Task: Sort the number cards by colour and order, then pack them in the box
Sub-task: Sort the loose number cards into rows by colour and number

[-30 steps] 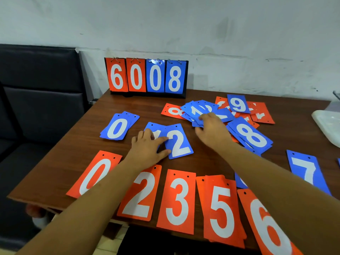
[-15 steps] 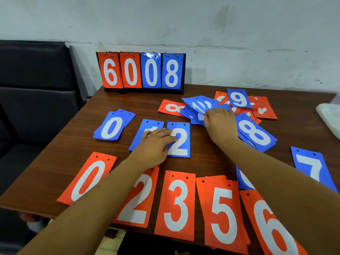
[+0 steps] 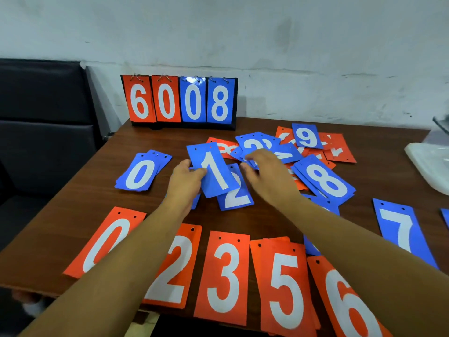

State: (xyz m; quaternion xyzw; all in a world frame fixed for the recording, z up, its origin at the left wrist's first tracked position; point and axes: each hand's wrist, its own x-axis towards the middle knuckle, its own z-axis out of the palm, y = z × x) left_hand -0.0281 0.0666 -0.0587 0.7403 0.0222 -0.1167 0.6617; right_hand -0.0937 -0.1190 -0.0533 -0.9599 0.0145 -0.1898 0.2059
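Orange cards lie in a row along the table's near edge: 0, 2, 3, 5 and 6. Behind them are a blue 0 stack, a blue 2, a blue 8 stack and a blue 7. My left hand pinches a blue 1 card, lifted above the blue 2. My right hand rests with bent fingers on a loose pile of blue cards. No box is in view.
A flip scoreboard reading 6008 stands at the back of the brown table. Mixed orange cards and a blue 9 lie at the back right. A clear plastic bag sits at the right edge, a black sofa to the left.
My left hand left the blue 2 on the table and now holds up a blue 1 card. My right hand stayed at the blue pile.
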